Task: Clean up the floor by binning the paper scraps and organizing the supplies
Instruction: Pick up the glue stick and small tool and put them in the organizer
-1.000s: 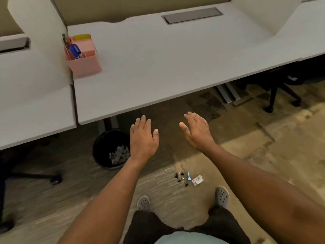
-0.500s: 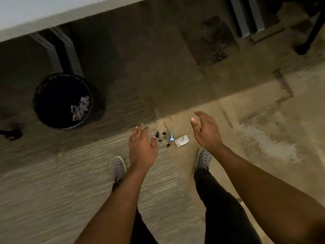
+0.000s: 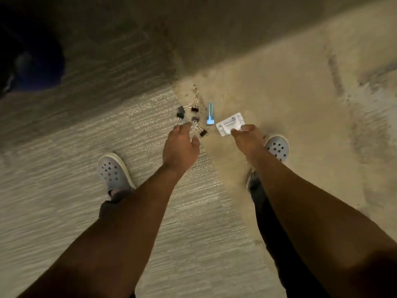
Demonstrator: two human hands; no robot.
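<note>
Carpet floor (image 3: 64, 211), half in shadow. Dark bin (image 3: 40, 67) far left, blurred. Grey clogs either side. Left hand (image 3: 179, 147) fingers relaxed, spread, tips over binder clips (image 3: 194, 118). Right hand (image 3: 247, 139) fingertips touching white staple box (image 3: 229, 123); grip unclear. Blue tool (image 3: 210, 114) lying between clips and box.

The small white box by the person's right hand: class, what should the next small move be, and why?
Probably pinch the white box and lift it: the right hand already reaches its near edge, while the left hand hovers open over the binder clips.
</note>
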